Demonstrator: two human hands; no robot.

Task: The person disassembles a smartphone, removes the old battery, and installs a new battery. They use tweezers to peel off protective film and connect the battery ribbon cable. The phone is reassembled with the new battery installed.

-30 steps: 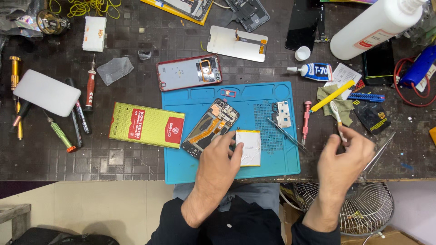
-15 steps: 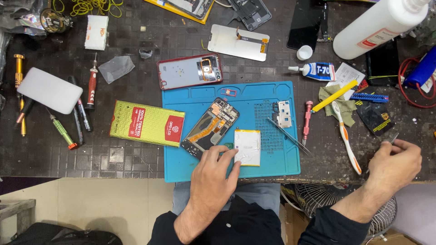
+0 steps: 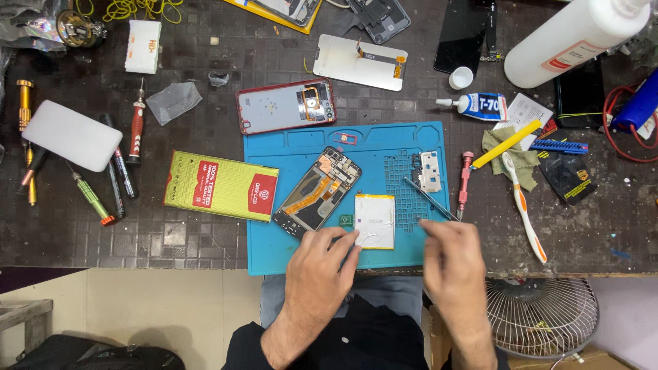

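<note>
Both hands sit low on the blue mat [image 3: 288,253], at its near edge, and the white battery [image 3: 374,220] lies right between them, just beyond the knuckles. The left hand [image 3: 319,264] rests flat with fingers spread, its fingertips at the battery's lower left corner, touching or nearly so; it grips nothing that I can see. The right hand [image 3: 454,264] is blurred, fingers loosely curled just right of the battery, and whether it pinches anything I cannot tell. The battery stands with its long axis running away from the person, straight up the mat. The left hand is the nearer of the two. Just up and left of the battery lies the opened phone body [image 3: 317,192], tilted, its long axis running from lower left to upper right, its lower end close to the left fingertips. The tweezers [image 3: 428,199] lie slanted on the mat's grid just above the right hand, pointing down toward it, with a red-handled screwdriver [image 3: 464,183] upright beside them, off the mat's right edge.
</note>
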